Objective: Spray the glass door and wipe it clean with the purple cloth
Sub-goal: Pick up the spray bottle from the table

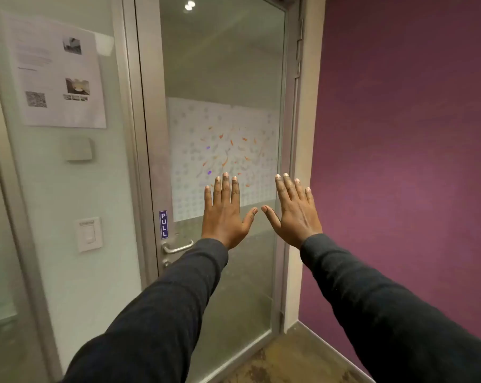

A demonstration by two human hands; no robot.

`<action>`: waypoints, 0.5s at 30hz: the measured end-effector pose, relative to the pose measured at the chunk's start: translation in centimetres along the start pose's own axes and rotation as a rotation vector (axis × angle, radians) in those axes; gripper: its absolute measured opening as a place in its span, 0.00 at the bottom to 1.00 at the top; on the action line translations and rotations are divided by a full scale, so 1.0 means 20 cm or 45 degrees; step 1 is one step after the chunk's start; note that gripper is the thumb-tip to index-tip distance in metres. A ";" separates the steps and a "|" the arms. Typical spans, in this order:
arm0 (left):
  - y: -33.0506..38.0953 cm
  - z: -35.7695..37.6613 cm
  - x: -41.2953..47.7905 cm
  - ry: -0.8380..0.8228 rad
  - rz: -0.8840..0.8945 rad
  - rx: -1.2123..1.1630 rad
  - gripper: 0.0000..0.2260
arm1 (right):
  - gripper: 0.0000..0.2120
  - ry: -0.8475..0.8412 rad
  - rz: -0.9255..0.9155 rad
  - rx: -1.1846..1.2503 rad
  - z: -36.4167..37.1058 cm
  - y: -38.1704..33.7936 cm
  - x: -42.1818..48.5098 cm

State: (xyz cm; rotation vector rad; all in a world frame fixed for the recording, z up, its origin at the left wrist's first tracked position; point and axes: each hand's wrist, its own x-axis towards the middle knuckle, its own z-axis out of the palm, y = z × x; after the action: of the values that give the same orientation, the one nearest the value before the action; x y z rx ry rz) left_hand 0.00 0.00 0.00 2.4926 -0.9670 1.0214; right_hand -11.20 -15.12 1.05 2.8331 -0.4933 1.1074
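Two dark sleeves [162, 308] reach forward from the bottom edge; the left hand [225, 214] and right hand [294, 211] are both spread flat, fingers wide, backs to the camera, holding nothing, thumbs nearly meeting; whether the palms touch the glass cannot be told; they are raised before the glass door [222, 78], which stands shut in its grey metal frame; a lever handle [178, 247] sits just left of the left wrist, under a blue PULL sign [163, 224]; a dotted panel [222, 150] with orange flecks shows behind the fingertips; a paper notice [60, 78] hangs on the left pane; a purple wall [405, 161] stands right.
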 end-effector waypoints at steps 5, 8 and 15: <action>0.21 -0.03 -0.17 -0.040 0.028 -0.022 0.40 | 0.39 -0.039 0.037 -0.042 -0.09 0.12 -0.26; 0.38 -0.05 -0.30 -0.099 0.078 -0.032 0.41 | 0.39 -0.078 0.070 -0.053 -0.16 0.21 -0.47; 0.81 -0.04 -0.66 -0.229 0.205 -0.102 0.40 | 0.38 -0.188 0.225 -0.097 -0.32 0.49 -0.99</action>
State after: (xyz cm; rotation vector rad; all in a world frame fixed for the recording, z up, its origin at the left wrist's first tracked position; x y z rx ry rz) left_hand -18.20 -5.23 -8.63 2.5055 -1.2543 0.7945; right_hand -32.16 -17.91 -7.96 2.8626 -0.7919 0.8852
